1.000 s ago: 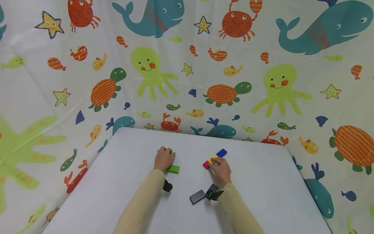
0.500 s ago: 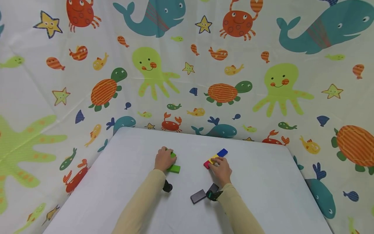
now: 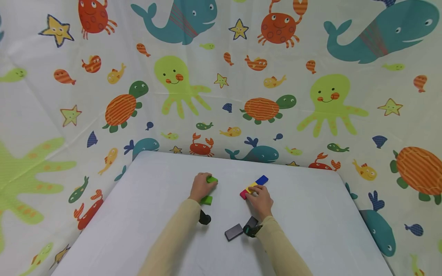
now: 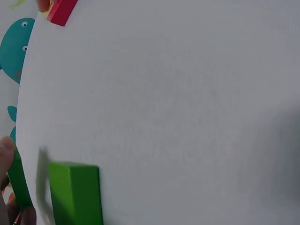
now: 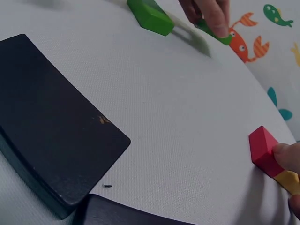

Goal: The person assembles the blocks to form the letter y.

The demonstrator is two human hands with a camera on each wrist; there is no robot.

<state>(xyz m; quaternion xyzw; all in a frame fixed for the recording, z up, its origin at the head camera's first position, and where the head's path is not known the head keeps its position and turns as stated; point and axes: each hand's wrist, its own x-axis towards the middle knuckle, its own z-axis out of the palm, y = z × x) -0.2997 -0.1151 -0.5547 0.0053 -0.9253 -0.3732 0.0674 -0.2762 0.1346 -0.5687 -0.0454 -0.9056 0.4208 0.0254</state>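
Observation:
My left hand (image 3: 203,186) pinches a green block (image 3: 212,179), held up off the white table with its shadow below in the right wrist view. A second green block (image 3: 207,200) lies on the table close under that hand, and its end shows in the left wrist view. My right hand (image 3: 261,200) holds the yellow block (image 3: 251,187) between thumb and fingers, the thumb reaching over the red block (image 5: 263,149). Red, yellow and blue blocks stand end to end in a slanting row, the blue block (image 3: 262,180) at the far end. Fingers partly cover the yellow one.
Two dark rectangular blocks lie near my right wrist: one dark block (image 3: 234,232) to its left, the other dark block (image 3: 251,222) partly under the wrist camera. The white table (image 3: 310,230) ends at a curtain (image 3: 221,96) printed with sea animals.
My left hand has shifted to the right with the green block, which now shows past the fingertips. The right hand and the coloured row have stayed in place.

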